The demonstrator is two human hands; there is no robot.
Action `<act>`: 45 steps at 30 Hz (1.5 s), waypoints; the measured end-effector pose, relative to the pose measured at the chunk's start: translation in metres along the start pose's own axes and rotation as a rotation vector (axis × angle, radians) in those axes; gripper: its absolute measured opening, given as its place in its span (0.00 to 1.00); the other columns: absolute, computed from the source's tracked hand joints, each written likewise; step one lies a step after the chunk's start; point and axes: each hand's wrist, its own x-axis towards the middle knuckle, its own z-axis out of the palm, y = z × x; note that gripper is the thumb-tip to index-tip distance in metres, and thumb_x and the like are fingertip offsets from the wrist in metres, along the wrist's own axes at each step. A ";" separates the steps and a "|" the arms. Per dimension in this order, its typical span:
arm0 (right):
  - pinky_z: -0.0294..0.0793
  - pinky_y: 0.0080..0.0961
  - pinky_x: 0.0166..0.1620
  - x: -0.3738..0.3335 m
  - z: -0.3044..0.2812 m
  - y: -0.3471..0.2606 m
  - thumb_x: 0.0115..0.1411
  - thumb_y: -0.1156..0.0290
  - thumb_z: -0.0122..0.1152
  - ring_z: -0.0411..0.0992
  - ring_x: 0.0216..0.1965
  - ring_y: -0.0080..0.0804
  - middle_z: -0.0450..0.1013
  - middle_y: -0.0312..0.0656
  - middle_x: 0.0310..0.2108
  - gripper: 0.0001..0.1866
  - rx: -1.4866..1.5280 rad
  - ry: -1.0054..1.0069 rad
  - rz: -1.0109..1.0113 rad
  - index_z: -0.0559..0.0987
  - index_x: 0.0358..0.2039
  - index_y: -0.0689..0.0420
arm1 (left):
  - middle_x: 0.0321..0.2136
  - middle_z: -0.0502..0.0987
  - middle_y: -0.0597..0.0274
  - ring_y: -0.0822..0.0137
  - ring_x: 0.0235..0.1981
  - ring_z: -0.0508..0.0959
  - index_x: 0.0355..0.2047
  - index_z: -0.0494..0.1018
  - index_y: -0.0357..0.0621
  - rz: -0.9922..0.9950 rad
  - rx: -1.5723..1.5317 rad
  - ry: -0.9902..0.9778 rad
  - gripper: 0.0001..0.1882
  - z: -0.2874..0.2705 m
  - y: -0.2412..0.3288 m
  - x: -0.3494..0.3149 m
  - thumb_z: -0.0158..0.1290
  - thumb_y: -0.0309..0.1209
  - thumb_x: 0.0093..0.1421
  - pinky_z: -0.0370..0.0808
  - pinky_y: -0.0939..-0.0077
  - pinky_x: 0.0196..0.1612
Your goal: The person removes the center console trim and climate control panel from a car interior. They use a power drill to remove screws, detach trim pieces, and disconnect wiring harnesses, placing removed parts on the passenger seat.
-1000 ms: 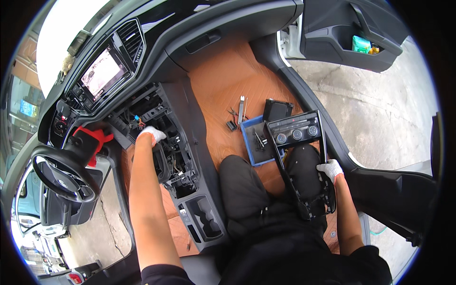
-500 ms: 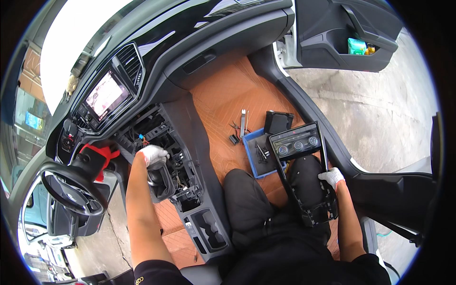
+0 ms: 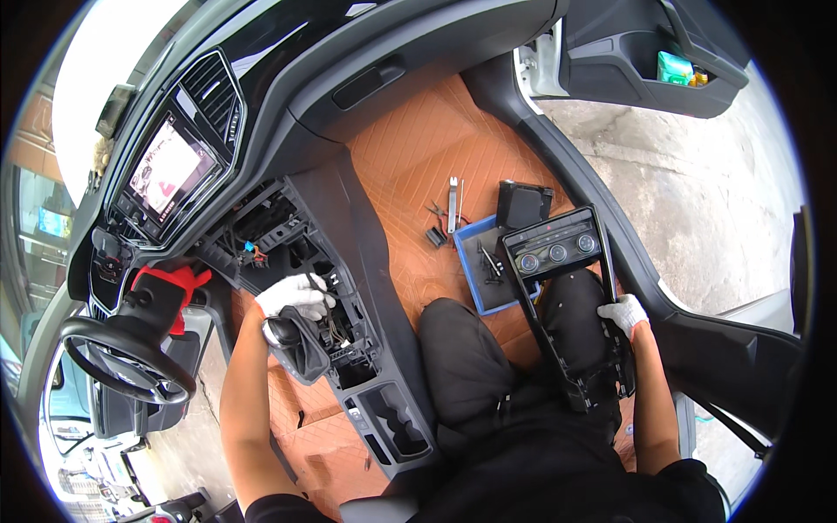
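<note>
My left hand (image 3: pixel 295 296), in a white glove, reaches over the opened centre console (image 3: pixel 301 240), just above the gear shifter. Its fingers are curled together by the exposed wiring; what lies between them is too small to make out. Beside the wrist sits the gear knob (image 3: pixel 281 333), with its loose black shift boot (image 3: pixel 307 356) unseated and tilted. My right hand (image 3: pixel 622 315), gloved too, grips the side of a long black console trim frame (image 3: pixel 558 247). That frame leans across my right thigh, its panel with three round dials at the far end.
A blue tray (image 3: pixel 471 272) with small black parts lies on the orange floor mat (image 3: pixel 410 174). Pliers (image 3: pixel 438 213), a metal pry tool (image 3: pixel 452 202) and a black box (image 3: pixel 523 202) are close by. The steering wheel (image 3: pixel 131 359) stands at left; the passenger door (image 3: pixel 628 70) hangs open.
My left hand has moved right and nearer me over the console, and the knob and boot show more plainly. My right hand keeps its grip on the trim frame. The whole view has shifted slightly.
</note>
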 end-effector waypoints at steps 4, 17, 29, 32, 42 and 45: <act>0.81 0.37 0.28 0.005 0.005 -0.001 0.55 0.71 0.76 0.82 0.24 0.40 0.83 0.51 0.27 0.18 -0.108 0.017 -0.023 0.85 0.40 0.73 | 0.44 0.87 0.54 0.67 0.38 0.86 0.48 0.77 0.47 0.137 -0.063 0.114 0.11 -0.008 -0.037 -0.005 0.64 0.28 0.67 0.84 0.73 0.43; 0.81 0.44 0.54 -0.046 0.022 -0.089 0.54 0.57 0.76 0.80 0.51 0.54 0.77 0.54 0.47 0.28 -1.350 0.309 -0.434 0.77 0.49 0.59 | 0.34 0.81 0.64 0.75 0.30 0.77 0.50 0.77 0.38 0.683 -0.185 1.145 0.15 0.031 -0.062 -0.077 0.60 0.34 0.68 0.76 0.79 0.35; 0.80 0.42 0.50 -0.171 0.349 -0.244 0.61 0.70 0.60 0.80 0.45 0.45 0.79 0.44 0.43 0.13 -0.726 -0.364 -2.085 0.83 0.46 0.56 | 0.54 0.78 0.38 0.47 0.56 0.81 0.58 0.69 0.24 0.575 -0.979 0.748 0.22 0.156 -0.204 -0.034 0.58 0.30 0.71 0.80 0.53 0.63; 0.81 0.44 0.50 -0.158 0.418 -0.249 0.59 0.72 0.58 0.81 0.46 0.49 0.81 0.47 0.44 0.14 -1.047 -0.314 -1.894 0.83 0.44 0.58 | 0.52 0.79 0.39 0.48 0.54 0.82 0.56 0.71 0.27 0.496 -1.002 0.771 0.19 0.148 -0.208 -0.016 0.58 0.25 0.69 0.80 0.53 0.62; 0.83 0.43 0.40 -0.141 0.458 -0.269 0.58 0.69 0.61 0.86 0.38 0.46 0.86 0.46 0.35 0.11 -1.677 -0.521 -1.765 0.91 0.34 0.52 | 0.52 0.77 0.64 0.65 0.47 0.79 0.62 0.70 0.55 0.578 -0.800 1.099 0.31 0.182 -0.184 0.037 0.64 0.16 0.61 0.79 0.65 0.46; 0.83 0.43 0.43 -0.161 0.454 -0.273 0.60 0.66 0.60 0.85 0.40 0.50 0.86 0.48 0.35 0.12 -1.598 -0.570 -1.751 0.90 0.35 0.53 | 0.55 0.76 0.63 0.64 0.50 0.78 0.63 0.70 0.55 0.690 -0.790 1.115 0.32 0.169 -0.198 0.033 0.66 0.21 0.61 0.78 0.65 0.51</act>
